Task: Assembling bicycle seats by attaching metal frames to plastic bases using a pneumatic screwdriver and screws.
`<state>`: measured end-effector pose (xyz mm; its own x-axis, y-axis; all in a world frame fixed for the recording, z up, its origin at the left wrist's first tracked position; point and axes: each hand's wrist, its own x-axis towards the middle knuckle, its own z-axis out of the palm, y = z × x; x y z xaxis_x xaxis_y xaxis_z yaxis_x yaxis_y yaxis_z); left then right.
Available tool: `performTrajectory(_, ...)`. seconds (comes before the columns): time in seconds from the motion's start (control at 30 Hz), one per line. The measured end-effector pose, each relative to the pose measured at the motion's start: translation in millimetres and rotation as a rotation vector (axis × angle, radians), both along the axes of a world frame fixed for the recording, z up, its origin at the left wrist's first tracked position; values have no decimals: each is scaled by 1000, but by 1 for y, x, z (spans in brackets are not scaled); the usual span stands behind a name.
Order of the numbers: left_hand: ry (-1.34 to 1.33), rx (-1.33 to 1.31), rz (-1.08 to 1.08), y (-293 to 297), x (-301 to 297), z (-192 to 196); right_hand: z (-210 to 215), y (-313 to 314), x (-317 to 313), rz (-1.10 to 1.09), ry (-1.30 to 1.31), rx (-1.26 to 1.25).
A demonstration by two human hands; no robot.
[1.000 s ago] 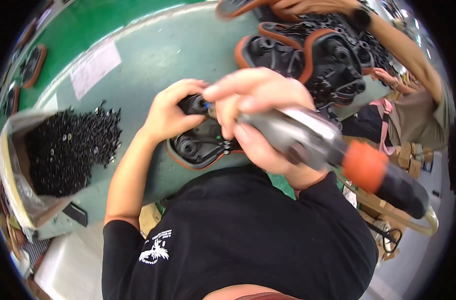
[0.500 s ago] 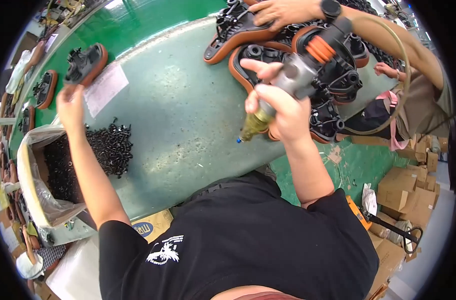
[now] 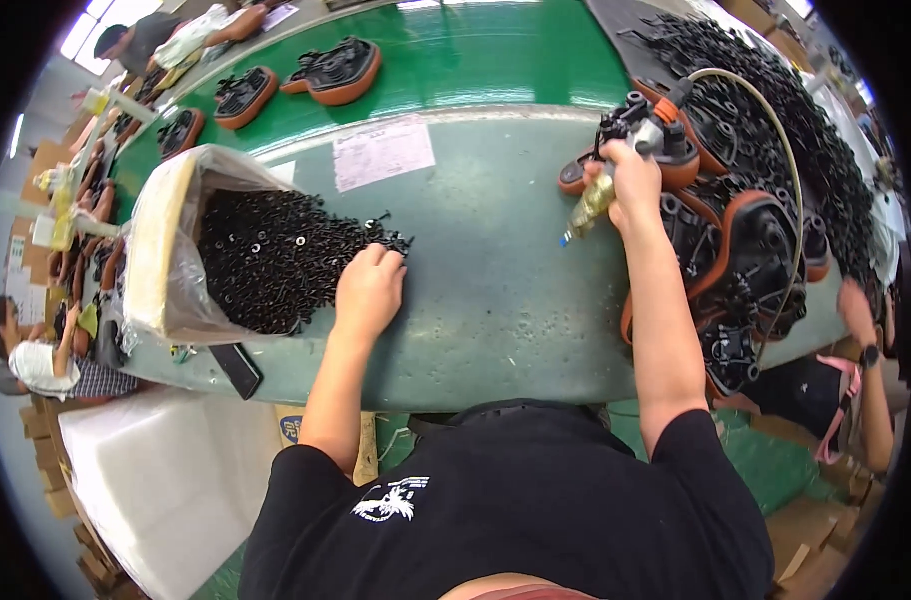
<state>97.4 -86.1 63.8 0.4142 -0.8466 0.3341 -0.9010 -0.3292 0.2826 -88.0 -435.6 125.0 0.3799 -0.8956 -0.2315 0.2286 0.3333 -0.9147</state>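
Note:
My right hand [image 3: 633, 185] is wrapped round an air screwdriver [image 3: 592, 203], a grey and yellowish tool with an orange ring. Its blue tip points down and left over the green table. My left hand [image 3: 370, 290] rests at the right edge of a heap of small black screws [image 3: 265, 255], fingers curled together, with the fingertips hidden from view. The heap spills out of a plastic-lined box [image 3: 155, 265] lying on its side. Close beyond the screwdriver sits a black moulded housing with a brown rim [image 3: 680, 165].
More brown-rimmed housings [image 3: 750, 245] crowd the table's right side, beside a big pile of black parts [image 3: 775, 100]. Several housings [image 3: 335, 70] lie on the green belt behind. A paper sheet [image 3: 383, 155] and a dark phone [image 3: 237, 370] lie on the table. A hose [image 3: 775, 110] loops from the screwdriver. Another person's hand [image 3: 855, 310] shows far right.
My left hand has left a housing at the belt and come to the screws. My right hand holds the screwdriver, now farther from me. The co-worker's arm has drawn back from the housings.

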Motion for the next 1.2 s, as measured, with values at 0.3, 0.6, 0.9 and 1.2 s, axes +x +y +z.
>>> performTrajectory(0.3,36,-236,-81,-13,-4,1,-5,107,-95,547,0,131)
performTrajectory(0.6,1062,-690,66,-2,-52,2,30,142,-148,630,121,-27)
performTrajectory(0.9,1532,-853,-153,45,-106,38,84,156,-117,702,-664,-565)
performTrajectory(1.2,1843,-919,-396,48,-186,36,92,195,-106,848,-792,-600)
